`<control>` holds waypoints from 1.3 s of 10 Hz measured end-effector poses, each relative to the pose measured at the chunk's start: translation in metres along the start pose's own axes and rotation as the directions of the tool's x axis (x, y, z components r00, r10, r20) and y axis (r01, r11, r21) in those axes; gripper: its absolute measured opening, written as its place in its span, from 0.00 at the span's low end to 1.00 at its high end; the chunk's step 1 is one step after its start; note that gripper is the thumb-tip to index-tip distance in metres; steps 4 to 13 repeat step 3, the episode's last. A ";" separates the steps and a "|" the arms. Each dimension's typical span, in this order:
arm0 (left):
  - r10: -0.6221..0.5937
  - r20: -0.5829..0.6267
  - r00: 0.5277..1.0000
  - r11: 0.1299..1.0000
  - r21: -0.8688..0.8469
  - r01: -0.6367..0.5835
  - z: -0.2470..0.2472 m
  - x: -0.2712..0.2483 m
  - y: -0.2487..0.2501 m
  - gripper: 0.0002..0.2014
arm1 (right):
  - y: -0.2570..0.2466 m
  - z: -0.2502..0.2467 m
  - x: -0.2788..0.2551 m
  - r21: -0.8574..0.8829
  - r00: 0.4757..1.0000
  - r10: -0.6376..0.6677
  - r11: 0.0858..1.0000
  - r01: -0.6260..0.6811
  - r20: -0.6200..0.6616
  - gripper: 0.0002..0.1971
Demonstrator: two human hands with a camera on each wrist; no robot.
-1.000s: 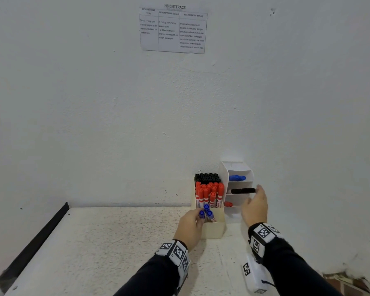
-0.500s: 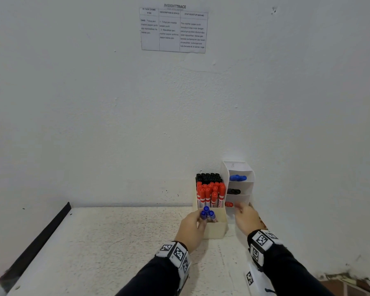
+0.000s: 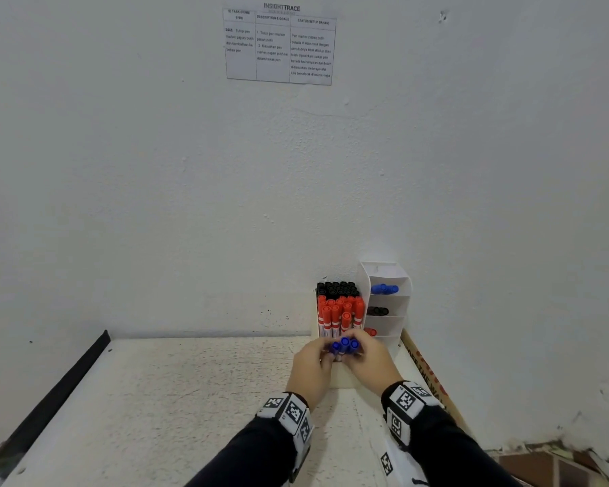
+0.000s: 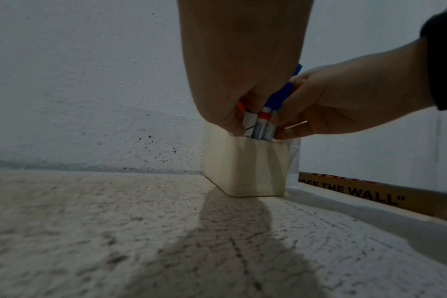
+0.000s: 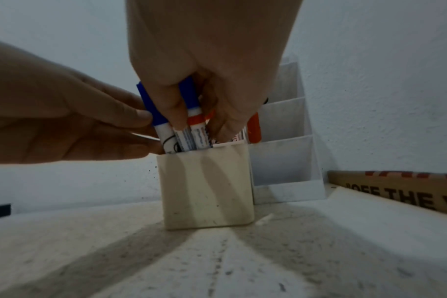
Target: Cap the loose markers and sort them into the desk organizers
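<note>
Over the cream box (image 5: 207, 187), both hands pinch blue markers (image 3: 345, 344).

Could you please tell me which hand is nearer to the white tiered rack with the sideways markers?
Right. The right hand is just in front of the rack, next to its lowest shelf; the left hand is farther, across the blue markers.

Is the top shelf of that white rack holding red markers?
No, the top shelf of the white rack holds blue markers; the red one lies on the lowest shelf.
</note>
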State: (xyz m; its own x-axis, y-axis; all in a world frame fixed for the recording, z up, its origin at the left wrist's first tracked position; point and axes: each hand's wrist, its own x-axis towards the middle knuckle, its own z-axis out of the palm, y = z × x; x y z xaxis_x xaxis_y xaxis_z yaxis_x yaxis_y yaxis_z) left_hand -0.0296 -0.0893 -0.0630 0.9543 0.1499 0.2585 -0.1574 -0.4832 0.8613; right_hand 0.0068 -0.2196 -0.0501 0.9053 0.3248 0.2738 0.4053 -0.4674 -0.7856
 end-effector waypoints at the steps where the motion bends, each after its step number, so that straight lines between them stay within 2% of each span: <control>1: -0.025 -0.025 0.999 0.998 -0.059 0.024 0.000 -0.005 -0.003 0.14 | -0.001 0.001 -0.006 0.030 1.000 0.019 0.999 -0.019 0.022 0.19; 2: -0.061 0.039 0.997 0.994 -0.087 0.064 -0.002 -0.010 -0.004 0.20 | 0.001 0.007 -0.009 -0.026 0.981 0.107 0.993 -0.113 -0.159 0.20; 3: -0.121 0.027 0.992 0.989 -0.086 0.122 0.000 -0.014 -0.004 0.22 | 0.000 0.015 -0.013 -0.054 0.881 0.290 0.941 -0.333 -0.373 0.09; 13: -0.121 0.027 0.992 0.989 -0.086 0.122 0.000 -0.014 -0.004 0.22 | 0.000 0.015 -0.013 -0.054 0.881 0.290 0.941 -0.333 -0.373 0.09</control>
